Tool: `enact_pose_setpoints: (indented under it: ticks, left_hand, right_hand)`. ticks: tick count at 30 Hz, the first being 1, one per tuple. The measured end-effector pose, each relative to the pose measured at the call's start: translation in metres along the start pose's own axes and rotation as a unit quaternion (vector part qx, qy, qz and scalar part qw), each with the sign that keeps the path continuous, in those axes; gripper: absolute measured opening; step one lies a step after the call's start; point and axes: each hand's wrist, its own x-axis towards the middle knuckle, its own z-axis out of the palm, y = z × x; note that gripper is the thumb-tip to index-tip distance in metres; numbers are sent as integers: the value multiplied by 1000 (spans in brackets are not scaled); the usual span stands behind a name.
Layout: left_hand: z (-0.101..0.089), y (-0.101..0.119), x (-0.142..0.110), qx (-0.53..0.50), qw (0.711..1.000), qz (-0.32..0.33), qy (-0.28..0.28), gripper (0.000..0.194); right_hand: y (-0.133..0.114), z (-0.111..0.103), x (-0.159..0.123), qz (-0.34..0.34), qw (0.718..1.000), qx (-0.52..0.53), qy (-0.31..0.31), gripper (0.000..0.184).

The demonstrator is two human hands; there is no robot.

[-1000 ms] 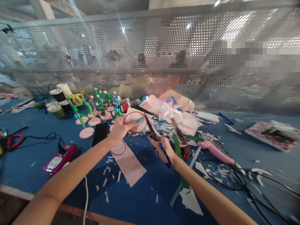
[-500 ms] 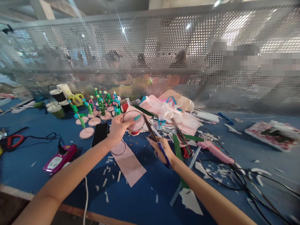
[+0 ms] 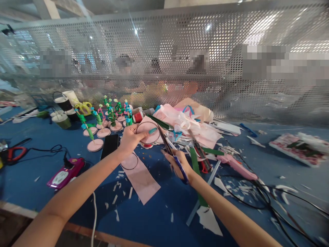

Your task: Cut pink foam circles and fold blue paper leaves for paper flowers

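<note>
Blue tabletop (image 3: 144, 223) lay below both hands. The left hand (image 3: 130, 140) pinched a dark-ringed pink sheet (image 3: 146, 128); to its right, the right hand (image 3: 179, 162) gripped scissors (image 3: 166, 142) by their handles, blades slanting away beside that sheet's rim.

One camera looks from the person's head, facing forward and down across a blue table (image 3: 154, 219) to a metal screen (image 3: 154, 44). It sits close above the work: both arms enter from the bottom edge, the left hand (image 3: 130, 140) and right hand (image 3: 180, 163) near mid-view.
</note>
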Motion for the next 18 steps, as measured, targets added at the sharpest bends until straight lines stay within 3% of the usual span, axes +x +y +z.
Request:
enact_pose_setpoints:
  ticks: [5,18]
  left_hand:
    - [0,-2,0,-44,999,3,5,35]
    - [0,-4,-1,-28,999,24,24,35]
  right_hand:
    - [0,0,0,6,1000,13,6,39]
    - [-5,3,-3,9,999,35,-8,39]
